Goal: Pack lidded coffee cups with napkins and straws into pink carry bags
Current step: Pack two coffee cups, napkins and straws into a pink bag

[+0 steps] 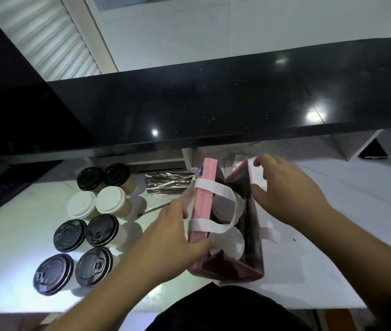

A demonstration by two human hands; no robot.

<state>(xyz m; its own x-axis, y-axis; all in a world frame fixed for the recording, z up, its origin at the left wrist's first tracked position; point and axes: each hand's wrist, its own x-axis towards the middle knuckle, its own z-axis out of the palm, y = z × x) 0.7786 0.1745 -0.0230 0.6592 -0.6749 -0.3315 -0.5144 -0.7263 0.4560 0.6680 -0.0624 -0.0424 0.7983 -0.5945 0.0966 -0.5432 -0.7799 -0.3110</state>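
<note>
Head view: the pink carry bag (201, 206) stands open on the white tabletop (333, 235) between both hands, white-lidded cups (230, 242) inside. The left hand (175, 237) grips its left wall; the right hand (285, 187) pinches the right rim.

Head-worn wide view, looking steeply down, close over white counter (333, 211)

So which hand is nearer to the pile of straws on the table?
Left. The left hand holds the pink bag's left wall, just below the straws. The right hand grips the bag's far right wall, beyond the bag from them.
</note>
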